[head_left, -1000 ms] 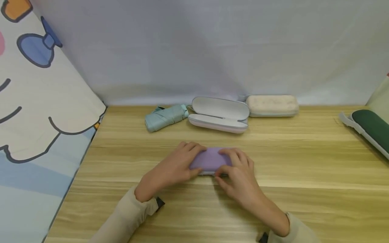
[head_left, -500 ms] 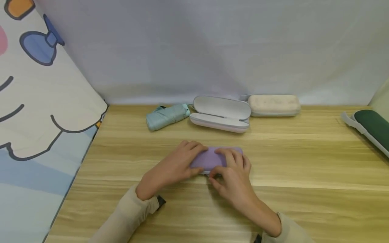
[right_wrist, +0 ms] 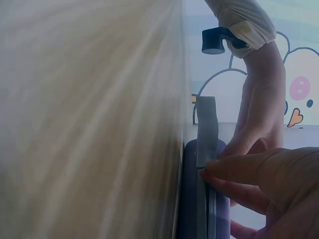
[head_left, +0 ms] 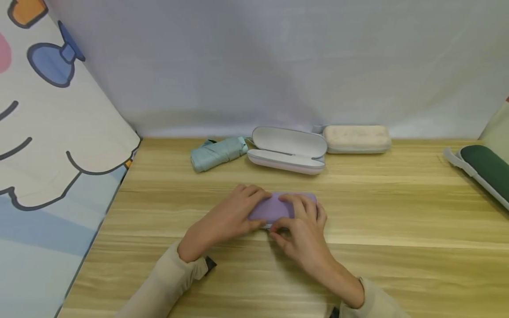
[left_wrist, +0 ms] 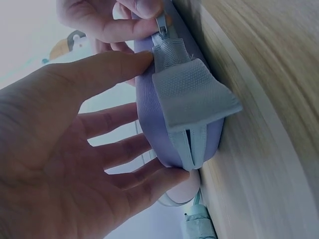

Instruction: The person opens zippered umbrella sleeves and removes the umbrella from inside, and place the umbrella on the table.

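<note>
Left wrist: left hand (left_wrist: 67, 159) grips purple case (left_wrist: 150, 109), right hand (left_wrist: 107, 24) pinches zipper (left_wrist: 162, 25).

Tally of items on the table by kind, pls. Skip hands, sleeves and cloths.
Cases: 4 (purple case, open pale pink case, cream case, green case, partly out of frame)
Folded umbrellas: 1 (light teal umbrella)
Total: 5

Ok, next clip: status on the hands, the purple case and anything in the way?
Left hand holds purple case. Right hand pinches zipper pull, toward the case's left end. Lid down. Open pale case behind, apart, seemingly not in the way.
</note>
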`<state>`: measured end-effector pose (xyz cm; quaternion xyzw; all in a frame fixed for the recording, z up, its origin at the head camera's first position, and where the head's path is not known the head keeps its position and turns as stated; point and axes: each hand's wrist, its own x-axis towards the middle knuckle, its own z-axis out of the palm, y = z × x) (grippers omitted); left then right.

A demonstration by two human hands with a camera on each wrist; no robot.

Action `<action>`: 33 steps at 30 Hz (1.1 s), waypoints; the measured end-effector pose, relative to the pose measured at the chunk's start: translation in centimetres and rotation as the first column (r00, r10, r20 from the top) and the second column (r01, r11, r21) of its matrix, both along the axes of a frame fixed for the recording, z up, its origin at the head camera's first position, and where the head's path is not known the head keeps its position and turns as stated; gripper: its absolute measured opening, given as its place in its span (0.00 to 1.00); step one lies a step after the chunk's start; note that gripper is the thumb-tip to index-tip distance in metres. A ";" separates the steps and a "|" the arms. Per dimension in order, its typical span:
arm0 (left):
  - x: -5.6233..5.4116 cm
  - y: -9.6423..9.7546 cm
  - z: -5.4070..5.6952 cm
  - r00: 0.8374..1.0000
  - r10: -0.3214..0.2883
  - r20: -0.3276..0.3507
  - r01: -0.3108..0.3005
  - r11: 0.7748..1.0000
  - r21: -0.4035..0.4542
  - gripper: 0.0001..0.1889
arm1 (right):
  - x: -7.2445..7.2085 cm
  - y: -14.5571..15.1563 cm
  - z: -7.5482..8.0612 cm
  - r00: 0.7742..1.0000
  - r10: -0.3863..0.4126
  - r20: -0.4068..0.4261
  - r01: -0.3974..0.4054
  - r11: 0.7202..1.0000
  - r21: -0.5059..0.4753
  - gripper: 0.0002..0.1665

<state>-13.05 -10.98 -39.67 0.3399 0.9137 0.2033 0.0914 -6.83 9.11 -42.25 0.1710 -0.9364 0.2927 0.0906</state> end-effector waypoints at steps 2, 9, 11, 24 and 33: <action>0.0 -0.1 0.0 1.000 -0.002 -0.008 0.002 1.000 0.003 0.31 | -0.1 0.1 0.1 1.000 0.004 0.017 -0.004 1.000 -0.005 0.10; 0.0 -0.2 0.1 1.000 -0.006 -0.017 0.006 1.000 0.000 0.32 | -0.9 1.2 0.8 0.992 0.031 0.124 -0.017 0.993 -0.118 0.08; -0.1 -0.2 0.2 1.000 -0.004 -0.018 0.004 1.000 -0.005 0.32 | -1.3 1.7 1.2 0.988 0.023 0.154 0.000 0.989 -0.150 0.09; 0.2 0.0 0.5 0.990 0.005 -0.139 -0.010 0.999 -0.036 0.34 | -3.6 5.7 3.0 0.933 0.068 0.354 0.014 0.974 -0.224 0.28; 0.9 0.2 1.1 0.979 -0.009 -0.203 0.002 1.000 -0.032 0.32 | -4.0 7.0 3.8 0.908 0.129 0.398 -0.040 0.974 -0.224 0.28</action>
